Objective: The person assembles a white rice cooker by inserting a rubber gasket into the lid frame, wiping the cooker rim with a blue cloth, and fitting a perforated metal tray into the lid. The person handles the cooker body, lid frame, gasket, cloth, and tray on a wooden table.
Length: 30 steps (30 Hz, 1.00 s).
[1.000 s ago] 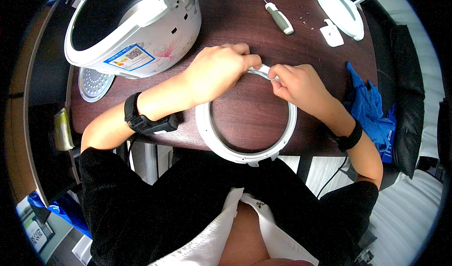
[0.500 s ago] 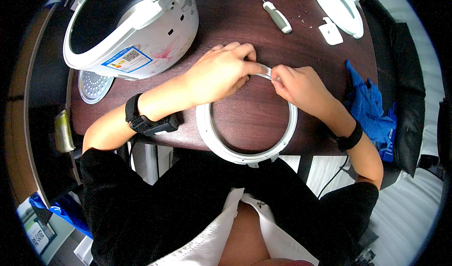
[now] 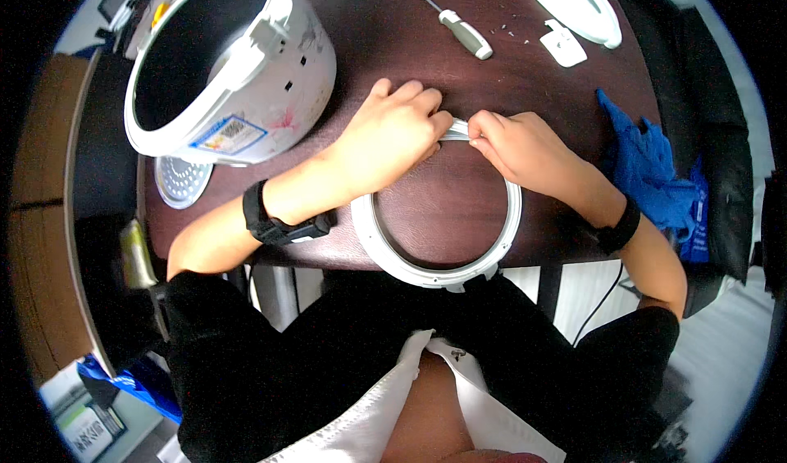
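white ring [image 3: 430, 277]: flat-looking and round, so no long axis; its six o'clock side overlaps the near edge of the table [image 3: 369, 37] in view — resting or lifted, i cannot tell.
left hand [image 3: 398, 142]: at eleven o'clock on the ring, fingers curled in and gripping its far edge.
right hand [image 3: 529, 153]: at one to two o'clock, thumb and finger pinched narrow on that edge.
gripped stretch: a short pale length at twelve o'clock, running roughly nine to three between the fingertips — neither hand is nearer, and the ring's body lies toward six from both.
cooker shell [image 3: 307, 78]: ten o'clock from the ring.
screwdriver [image 3: 467, 35]: twelve o'clock, well apart.
blue cloth [image 3: 648, 168]: near three o'clock, beyond the right wrist.
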Each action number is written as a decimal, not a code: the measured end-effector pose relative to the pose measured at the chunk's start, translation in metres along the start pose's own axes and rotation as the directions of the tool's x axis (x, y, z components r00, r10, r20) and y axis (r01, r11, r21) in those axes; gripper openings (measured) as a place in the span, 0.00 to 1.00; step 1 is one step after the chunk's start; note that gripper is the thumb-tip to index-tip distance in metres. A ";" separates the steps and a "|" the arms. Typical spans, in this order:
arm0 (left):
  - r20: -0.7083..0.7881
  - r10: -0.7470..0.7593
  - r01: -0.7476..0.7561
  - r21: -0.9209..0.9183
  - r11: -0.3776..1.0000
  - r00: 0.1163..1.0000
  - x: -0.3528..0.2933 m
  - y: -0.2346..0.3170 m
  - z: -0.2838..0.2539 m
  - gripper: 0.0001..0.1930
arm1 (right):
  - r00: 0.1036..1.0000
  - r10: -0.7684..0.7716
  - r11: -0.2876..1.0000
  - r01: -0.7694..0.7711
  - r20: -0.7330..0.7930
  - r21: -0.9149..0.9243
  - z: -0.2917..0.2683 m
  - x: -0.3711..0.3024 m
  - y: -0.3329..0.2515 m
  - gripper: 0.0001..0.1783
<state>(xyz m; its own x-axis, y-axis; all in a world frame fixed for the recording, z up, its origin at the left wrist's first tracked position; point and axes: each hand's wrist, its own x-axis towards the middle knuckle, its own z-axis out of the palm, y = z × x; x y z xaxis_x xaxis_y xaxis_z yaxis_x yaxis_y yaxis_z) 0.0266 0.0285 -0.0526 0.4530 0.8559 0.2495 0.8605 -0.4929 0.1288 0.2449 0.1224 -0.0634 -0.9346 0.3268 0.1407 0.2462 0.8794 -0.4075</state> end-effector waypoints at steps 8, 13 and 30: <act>0.029 0.001 0.003 -0.123 0.992 1.000 0.006 -0.006 -0.003 0.07 | 1.000 -0.008 0.997 0.006 -0.017 -0.075 0.002 -0.003 -0.001 0.09; 0.020 -0.021 0.023 -0.126 0.992 1.000 0.006 -0.008 -0.002 0.07 | 0.999 0.038 0.991 -0.041 -0.025 -0.127 -0.003 0.000 -0.005 0.09; 0.046 -0.109 0.117 -0.245 0.962 0.993 0.004 -0.018 0.001 0.09 | 0.950 0.296 0.954 -0.298 0.099 0.011 -0.011 0.015 -0.004 0.08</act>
<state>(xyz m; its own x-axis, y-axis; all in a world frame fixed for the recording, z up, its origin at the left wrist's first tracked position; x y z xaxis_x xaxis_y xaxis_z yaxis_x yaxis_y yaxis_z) 0.0130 0.0409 -0.0550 0.3669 0.9107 0.1898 0.8238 -0.4129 0.3883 0.2327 0.1276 -0.0501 -0.8404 0.5367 -0.0759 0.5110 0.7379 -0.4409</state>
